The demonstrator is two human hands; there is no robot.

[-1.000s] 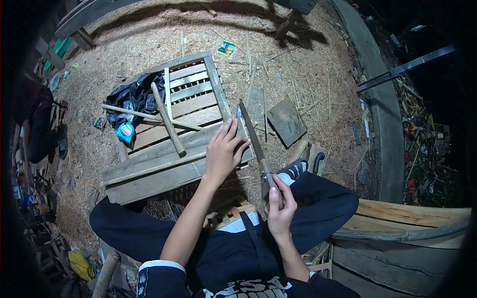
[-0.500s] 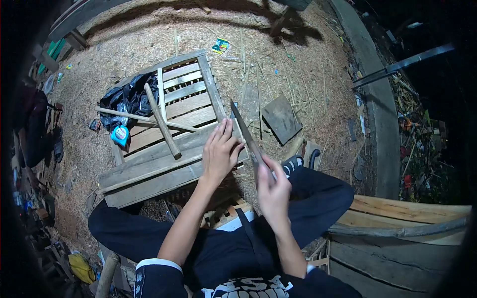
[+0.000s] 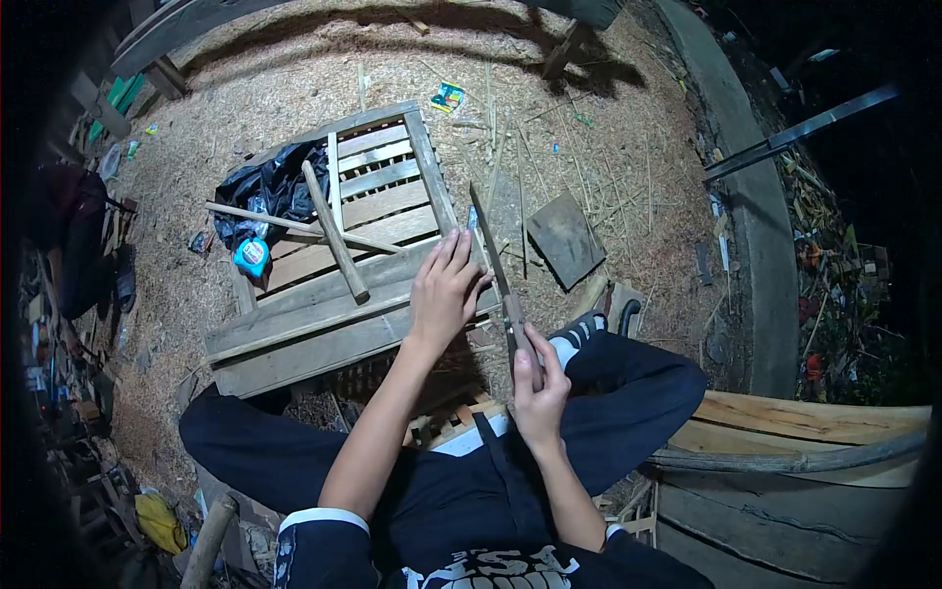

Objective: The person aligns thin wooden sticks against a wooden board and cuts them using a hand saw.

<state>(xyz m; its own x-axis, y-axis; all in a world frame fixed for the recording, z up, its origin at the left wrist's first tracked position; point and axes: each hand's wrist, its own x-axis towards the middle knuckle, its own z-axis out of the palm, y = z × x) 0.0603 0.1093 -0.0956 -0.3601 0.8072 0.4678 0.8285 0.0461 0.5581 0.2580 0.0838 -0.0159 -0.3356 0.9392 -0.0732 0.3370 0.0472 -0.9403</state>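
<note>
- Two hands of ours are in view; nearer us, just right of centre, our right hand (image 3: 540, 398) is wrapped round the handle (image 3: 512, 319) of a long blade (image 3: 489, 234).
- From that hand, the blade's long axis runs up the frame and slightly left, beside the right edge of the slatted table (image 3: 294, 332).
- Our left hand (image 3: 444, 294) rests on the table's corner, left of the handle; we cannot tell whether it grips anything.
- Farther left, we see crossed sticks (image 3: 343, 255).
</note>
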